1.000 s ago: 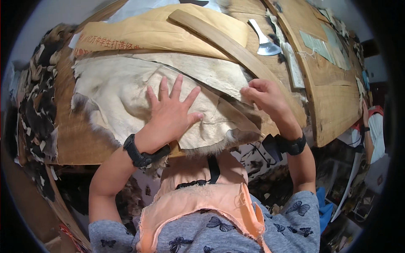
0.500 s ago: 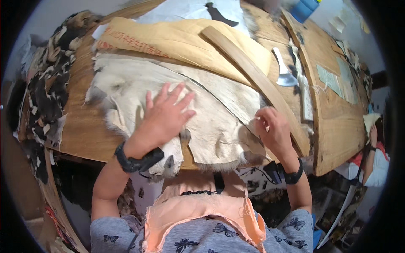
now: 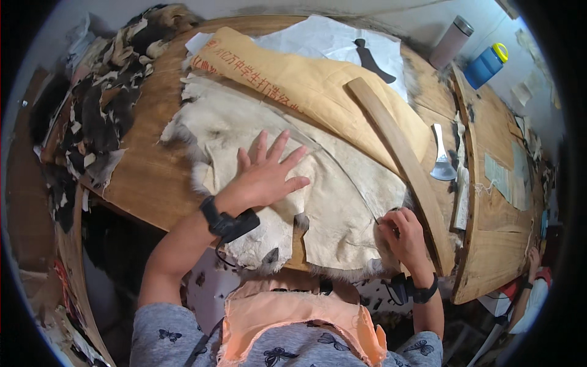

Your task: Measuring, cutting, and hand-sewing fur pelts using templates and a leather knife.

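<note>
My left hand (image 3: 264, 177) lies spread on the pale skin side of a fur-edged hide (image 3: 342, 238). My right hand (image 3: 400, 235) is closed at a thin dark line running diagonally across that hide; what its fingertips pinch is too small to make out. Right of my right hand lies a long wooden strip (image 3: 403, 156). Folded tan paper (image 3: 293, 79) with red print covers the hide's back part. A white-handled metal scraper (image 3: 441, 164) rests beyond the strip.
Dark fur scraps (image 3: 101, 122) pile at the left. White paper (image 3: 324, 37) with a black flat shape (image 3: 373, 64) lies behind. A blue bottle (image 3: 483, 67) and a metal flask (image 3: 451, 43) stand back right. Another person's arm (image 3: 526, 287) shows far right beside wooden boards (image 3: 495, 238).
The view has shifted, bringing both bottles in. My right hand has moved down the dark line toward the front edge, where the hide lies flatter. My left hand stays spread on the hide.
</note>
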Demonstrator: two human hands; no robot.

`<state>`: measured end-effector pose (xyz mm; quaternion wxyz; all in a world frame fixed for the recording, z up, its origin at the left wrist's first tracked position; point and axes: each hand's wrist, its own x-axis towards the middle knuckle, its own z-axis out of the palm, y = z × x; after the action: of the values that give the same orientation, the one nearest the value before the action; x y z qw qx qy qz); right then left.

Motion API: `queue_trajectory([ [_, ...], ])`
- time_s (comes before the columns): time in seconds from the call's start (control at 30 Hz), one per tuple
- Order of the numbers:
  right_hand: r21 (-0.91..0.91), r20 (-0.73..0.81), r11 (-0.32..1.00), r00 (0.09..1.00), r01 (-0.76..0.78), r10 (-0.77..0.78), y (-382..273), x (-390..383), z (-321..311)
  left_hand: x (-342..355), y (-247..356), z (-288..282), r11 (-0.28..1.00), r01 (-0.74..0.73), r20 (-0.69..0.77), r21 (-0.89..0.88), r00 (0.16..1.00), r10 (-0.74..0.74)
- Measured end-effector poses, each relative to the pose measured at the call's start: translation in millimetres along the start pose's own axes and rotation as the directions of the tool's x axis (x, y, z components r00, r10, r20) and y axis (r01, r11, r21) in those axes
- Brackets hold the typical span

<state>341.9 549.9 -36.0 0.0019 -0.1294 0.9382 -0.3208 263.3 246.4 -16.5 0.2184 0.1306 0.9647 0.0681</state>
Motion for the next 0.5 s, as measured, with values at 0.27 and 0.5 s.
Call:
queue_trajectory([
  [0.27,-0.482,-0.355,0.871,0.931,-0.099,-0.09,35.2,-2.9,-32.0,10.1,-8.1,-118.5,0.819,-0.305,-0.066,-0.486,0.947,0.314],
  [0.5,-0.298,-0.326,0.947,0.945,-0.119,0.016,53.8,-17.8,-31.0,153.8,-8.9,-121.0,0.945,-0.303,-0.116,-0.122,0.95,0.289],
])
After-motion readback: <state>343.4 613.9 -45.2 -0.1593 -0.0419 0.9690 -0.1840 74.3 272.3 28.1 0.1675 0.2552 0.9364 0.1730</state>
